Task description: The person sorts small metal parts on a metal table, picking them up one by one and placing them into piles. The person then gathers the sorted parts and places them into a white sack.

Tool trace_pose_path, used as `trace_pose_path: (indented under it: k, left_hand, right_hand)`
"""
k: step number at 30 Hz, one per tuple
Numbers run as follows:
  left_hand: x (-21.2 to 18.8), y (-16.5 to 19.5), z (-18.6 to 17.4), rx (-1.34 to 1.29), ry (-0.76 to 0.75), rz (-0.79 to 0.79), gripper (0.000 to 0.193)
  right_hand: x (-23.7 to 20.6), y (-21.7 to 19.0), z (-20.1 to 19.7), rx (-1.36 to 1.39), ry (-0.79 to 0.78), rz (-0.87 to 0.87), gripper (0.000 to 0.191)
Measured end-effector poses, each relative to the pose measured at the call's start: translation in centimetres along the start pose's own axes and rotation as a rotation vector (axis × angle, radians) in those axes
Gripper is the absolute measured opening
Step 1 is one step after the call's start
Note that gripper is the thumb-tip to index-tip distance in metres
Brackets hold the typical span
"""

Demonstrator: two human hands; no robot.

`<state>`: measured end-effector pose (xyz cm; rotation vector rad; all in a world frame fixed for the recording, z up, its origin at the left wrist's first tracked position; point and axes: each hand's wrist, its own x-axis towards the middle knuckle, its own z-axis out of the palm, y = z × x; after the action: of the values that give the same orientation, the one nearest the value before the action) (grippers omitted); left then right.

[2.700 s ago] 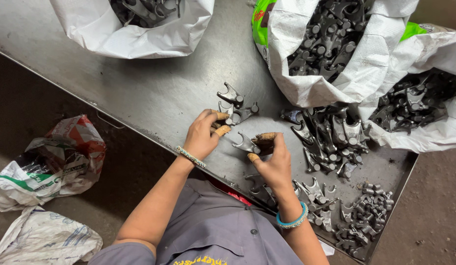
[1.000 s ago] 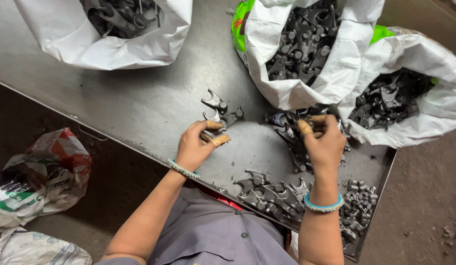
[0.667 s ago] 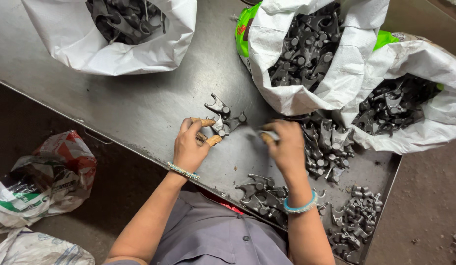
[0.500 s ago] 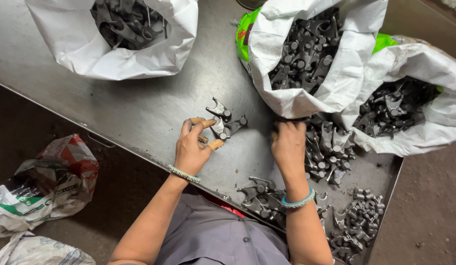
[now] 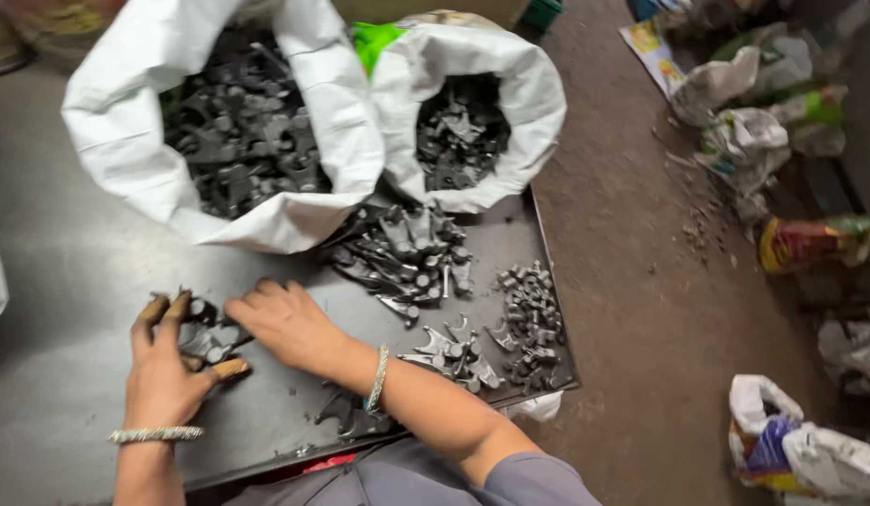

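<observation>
A small cluster of dark metal parts (image 5: pixel 205 333) is lying on the grey counter (image 5: pixel 69 281), near its front edge, and is being handled by both hands. The left hand (image 5: pixel 168 370) is being curled around the cluster, fingers bent over it and thumb tucked beneath; the right hand (image 5: pixel 285 323) is being laid flat and spread, fingertips touching the same parts. Looser heaps of forgings (image 5: pixel 407 253) are lying further right, with small bolts (image 5: pixel 528 314) beyond. Two white sacks (image 5: pixel 266 211) filled with parts are standing behind.
</observation>
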<state>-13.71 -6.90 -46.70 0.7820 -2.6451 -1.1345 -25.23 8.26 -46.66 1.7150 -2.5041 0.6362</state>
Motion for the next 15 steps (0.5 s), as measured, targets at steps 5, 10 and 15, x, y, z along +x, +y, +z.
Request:
trace_pose_path:
  k: [5,10,15]
  left_hand:
    - [-2.0,-0.4,-0.5,0.121,-0.07,-0.159,0.097]
    - [-3.5,1.8,1.5,0.126,-0.005,-0.108,0.087]
    - [-4.8,2.2,2.4,-0.004,0.101,-0.066,0.073]
  right_hand:
    - [-2.3,-2.1,-1.5,0.106,-0.008,0.09,0.046]
    - [-5.0,-0.9,-3.4,0.074,0.022,0.114,0.047]
    - [-5.8,1.0,-5.1,0.263,0.109,0.124,0.049]
